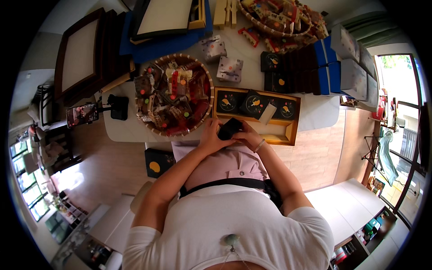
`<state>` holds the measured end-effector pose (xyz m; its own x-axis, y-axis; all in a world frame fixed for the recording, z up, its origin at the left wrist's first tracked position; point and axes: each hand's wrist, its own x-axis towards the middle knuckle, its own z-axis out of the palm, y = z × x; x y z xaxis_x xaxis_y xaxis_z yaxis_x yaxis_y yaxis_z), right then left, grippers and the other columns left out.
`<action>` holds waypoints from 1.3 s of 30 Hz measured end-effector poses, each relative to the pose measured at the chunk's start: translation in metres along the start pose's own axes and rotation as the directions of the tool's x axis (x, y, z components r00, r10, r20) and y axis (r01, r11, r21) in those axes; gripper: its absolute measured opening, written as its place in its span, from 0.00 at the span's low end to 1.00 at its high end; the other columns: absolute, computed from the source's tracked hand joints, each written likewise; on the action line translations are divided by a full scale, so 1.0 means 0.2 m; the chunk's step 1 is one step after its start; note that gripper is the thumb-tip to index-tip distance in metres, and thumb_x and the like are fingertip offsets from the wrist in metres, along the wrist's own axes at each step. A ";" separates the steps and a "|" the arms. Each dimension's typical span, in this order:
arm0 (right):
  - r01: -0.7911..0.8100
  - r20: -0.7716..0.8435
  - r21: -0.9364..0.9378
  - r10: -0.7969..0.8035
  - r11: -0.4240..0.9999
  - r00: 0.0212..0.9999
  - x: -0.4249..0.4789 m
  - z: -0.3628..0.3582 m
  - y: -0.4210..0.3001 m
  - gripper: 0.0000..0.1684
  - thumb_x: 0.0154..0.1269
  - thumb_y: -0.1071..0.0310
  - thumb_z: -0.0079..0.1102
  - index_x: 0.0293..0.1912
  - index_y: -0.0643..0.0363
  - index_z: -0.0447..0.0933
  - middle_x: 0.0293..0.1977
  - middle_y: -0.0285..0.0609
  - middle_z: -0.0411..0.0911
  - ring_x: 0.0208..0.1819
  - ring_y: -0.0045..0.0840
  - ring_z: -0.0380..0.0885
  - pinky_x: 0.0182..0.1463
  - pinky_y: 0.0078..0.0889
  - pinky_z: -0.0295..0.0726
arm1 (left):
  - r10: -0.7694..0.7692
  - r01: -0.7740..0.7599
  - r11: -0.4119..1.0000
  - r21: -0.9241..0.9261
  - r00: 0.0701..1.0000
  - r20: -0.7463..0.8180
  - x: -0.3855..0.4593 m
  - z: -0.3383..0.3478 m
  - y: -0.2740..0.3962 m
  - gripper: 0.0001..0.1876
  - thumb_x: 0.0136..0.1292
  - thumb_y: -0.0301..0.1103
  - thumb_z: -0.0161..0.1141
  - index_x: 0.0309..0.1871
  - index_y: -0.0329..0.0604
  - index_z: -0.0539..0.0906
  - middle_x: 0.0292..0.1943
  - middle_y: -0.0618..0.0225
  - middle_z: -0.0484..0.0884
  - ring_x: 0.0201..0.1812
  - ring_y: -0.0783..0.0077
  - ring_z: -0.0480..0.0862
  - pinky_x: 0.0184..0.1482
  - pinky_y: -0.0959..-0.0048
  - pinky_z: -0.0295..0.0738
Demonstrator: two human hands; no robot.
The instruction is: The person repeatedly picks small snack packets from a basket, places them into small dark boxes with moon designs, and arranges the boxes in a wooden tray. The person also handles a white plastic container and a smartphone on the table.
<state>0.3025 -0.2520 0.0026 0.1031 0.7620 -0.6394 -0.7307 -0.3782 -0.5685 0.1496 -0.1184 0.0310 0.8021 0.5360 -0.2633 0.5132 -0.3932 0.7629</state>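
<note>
Between my two hands is a small black box (230, 128), held over the near edge of the table. My left hand (212, 137) grips its left side, and my right hand (250, 136), with a bangle at the wrist, grips its right side. Just beyond is a shallow gold-rimmed gift box (294, 118). In its far row sit small black boxes (226, 100) printed with a yellow moon-like motif; the middle one (254, 101) is tilted. A pale card piece (268, 114) leans across the row. To the left stands a round woven basket (211, 87) of wrapped pastries (180, 84).
Stacked dark trays (79, 60) and a phone on a stand (82, 114) are at the left. Two patterned small boxes (230, 69) lie beyond the gift box. A second basket (266, 30) stands farther back. Blue-and-dark stacked boxes (324, 67) fill the right.
</note>
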 end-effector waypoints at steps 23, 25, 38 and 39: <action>0.088 -0.091 -0.457 -0.145 0.885 0.985 -0.11 0.19 -0.15 0.37 0.54 0.78 0.52 0.67 0.56 0.63 0.44 0.43 0.79 0.43 0.23 0.80 0.42 0.25 0.82 | 0.222 -0.219 0.962 0.162 0.975 0.005 -0.03 -0.16 0.22 0.43 0.36 0.31 0.75 0.63 0.53 0.70 0.56 0.57 0.66 0.60 0.47 0.68 0.55 0.55 0.76; 0.158 -0.015 -0.259 -0.168 0.953 0.986 -0.16 0.23 -0.24 0.34 0.54 0.79 0.52 0.64 0.59 0.66 0.45 0.43 0.79 0.41 0.21 0.79 0.38 0.24 0.82 | 0.268 -0.264 0.960 0.098 0.963 -0.034 -0.03 -0.18 0.19 0.45 0.36 0.34 0.77 0.63 0.53 0.69 0.56 0.57 0.65 0.58 0.49 0.68 0.53 0.57 0.76; 0.603 0.124 -0.683 -0.748 0.412 0.652 -0.35 0.50 -0.50 0.33 0.52 0.83 0.51 0.61 0.57 0.69 0.62 0.53 0.69 0.50 0.40 0.82 0.41 0.30 0.85 | 0.259 -0.394 0.846 -0.360 0.893 -0.367 -0.01 -0.18 0.15 0.52 0.34 0.35 0.84 0.63 0.42 0.60 0.55 0.56 0.61 0.58 0.58 0.66 0.62 0.63 0.65; 0.605 0.211 -0.780 -0.844 0.159 0.493 -0.35 0.51 -0.49 0.32 0.51 0.84 0.51 0.58 0.57 0.72 0.63 0.54 0.68 0.50 0.41 0.82 0.40 0.30 0.85 | 0.262 -0.395 0.876 -0.276 0.872 -0.414 -0.01 -0.17 0.16 0.51 0.35 0.34 0.83 0.63 0.42 0.60 0.55 0.56 0.61 0.59 0.56 0.65 0.62 0.61 0.65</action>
<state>0.2990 -0.2151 0.1558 0.5252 0.8058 0.2734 0.4727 -0.0092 -0.8812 0.1541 -0.1065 0.0769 0.7075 0.6732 0.2149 0.0488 -0.3499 0.9355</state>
